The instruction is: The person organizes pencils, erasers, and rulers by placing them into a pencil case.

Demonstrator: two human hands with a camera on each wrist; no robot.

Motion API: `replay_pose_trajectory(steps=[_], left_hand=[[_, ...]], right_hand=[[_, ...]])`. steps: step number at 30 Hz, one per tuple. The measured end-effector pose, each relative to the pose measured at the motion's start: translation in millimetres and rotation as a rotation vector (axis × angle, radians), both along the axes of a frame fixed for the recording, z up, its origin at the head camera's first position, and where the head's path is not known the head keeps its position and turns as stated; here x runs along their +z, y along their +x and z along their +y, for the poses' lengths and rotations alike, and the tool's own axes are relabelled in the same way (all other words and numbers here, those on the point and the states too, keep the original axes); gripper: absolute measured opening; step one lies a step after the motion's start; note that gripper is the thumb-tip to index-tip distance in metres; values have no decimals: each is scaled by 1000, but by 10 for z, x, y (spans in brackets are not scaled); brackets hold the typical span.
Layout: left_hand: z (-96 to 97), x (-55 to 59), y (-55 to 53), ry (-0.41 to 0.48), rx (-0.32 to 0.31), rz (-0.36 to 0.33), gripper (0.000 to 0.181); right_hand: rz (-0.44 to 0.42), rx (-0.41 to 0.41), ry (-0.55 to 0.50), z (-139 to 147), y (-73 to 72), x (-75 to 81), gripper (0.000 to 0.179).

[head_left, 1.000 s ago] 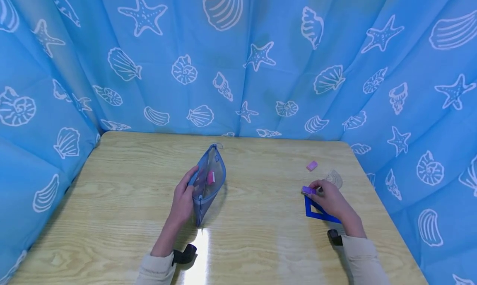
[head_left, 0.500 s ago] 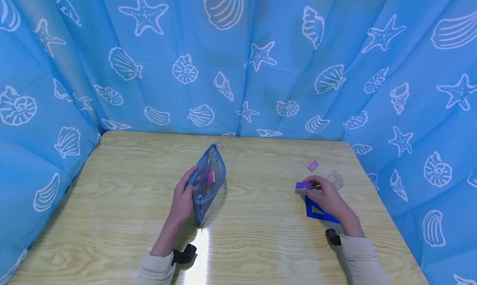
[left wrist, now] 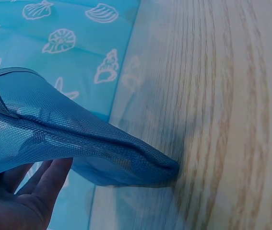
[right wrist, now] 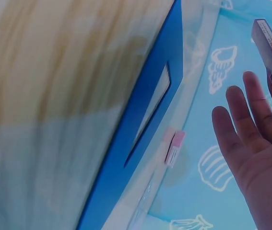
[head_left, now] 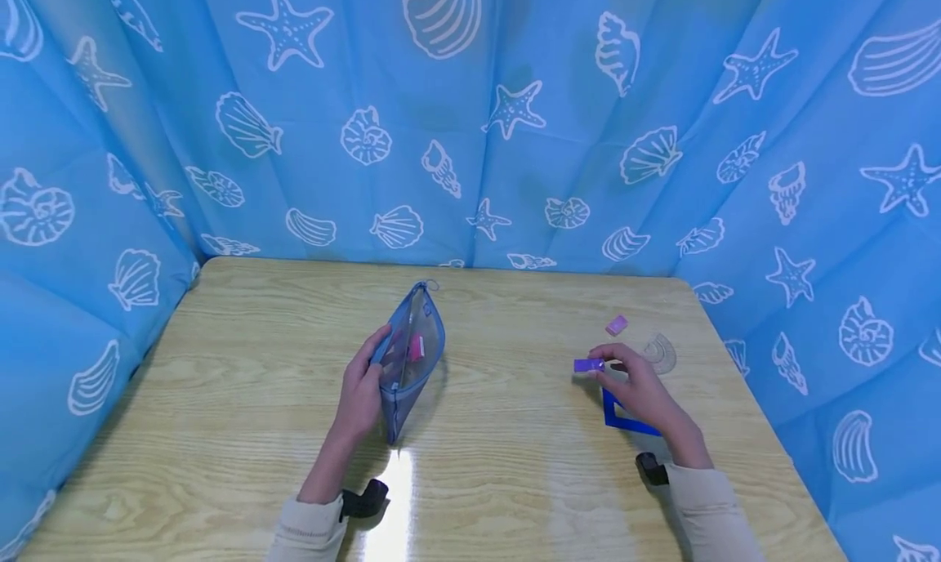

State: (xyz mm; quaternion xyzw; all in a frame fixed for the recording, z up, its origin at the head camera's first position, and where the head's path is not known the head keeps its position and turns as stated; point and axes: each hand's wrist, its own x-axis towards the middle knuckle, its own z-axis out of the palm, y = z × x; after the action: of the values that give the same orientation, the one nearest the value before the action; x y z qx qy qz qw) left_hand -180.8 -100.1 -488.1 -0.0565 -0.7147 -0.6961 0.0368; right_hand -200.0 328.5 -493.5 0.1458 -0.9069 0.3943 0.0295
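Observation:
My left hand (head_left: 362, 390) grips the near side of a blue mesh zip pouch (head_left: 434, 329), thumb at the rim. The pouch gapes upward, and a pink-and-white item (head_left: 416, 348) shows inside. In the left wrist view, the mesh pouch (left wrist: 102, 143) slopes down toward the table above my fingers (left wrist: 54, 182). My right hand (head_left: 632, 382) pinches a small purple eraser (head_left: 588, 365) between thumb and index finger, raised over the table. In the right wrist view, a clear wrapper end shows on this eraser (right wrist: 264, 45), and the other fingers spread free of it.
Under my right hand lies a blue set square (head_left: 613, 419), partly hidden. A pink eraser (head_left: 616, 325) and a clear protractor (head_left: 662, 352) lie beyond it on the wooden table (head_left: 500, 464). A blue shell-print curtain (head_left: 441, 96) borders the table's back and sides.
My right hand has lifted the purple eraser from beside the set square and carried it a little to the left. The left hand and pouch have stayed in place.

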Motion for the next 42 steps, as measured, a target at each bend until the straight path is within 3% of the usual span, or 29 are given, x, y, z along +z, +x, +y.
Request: replay_pose_trajectory(steps=[15, 42], left_hand=[[-6, -9, 29, 26, -12, 4, 61], [-11, -8, 37, 16, -7, 11, 62]], right_hand=[[-14, 131, -108, -264, 5, -80, 23], [-125, 228, -113, -724, -66, 21, 21]])
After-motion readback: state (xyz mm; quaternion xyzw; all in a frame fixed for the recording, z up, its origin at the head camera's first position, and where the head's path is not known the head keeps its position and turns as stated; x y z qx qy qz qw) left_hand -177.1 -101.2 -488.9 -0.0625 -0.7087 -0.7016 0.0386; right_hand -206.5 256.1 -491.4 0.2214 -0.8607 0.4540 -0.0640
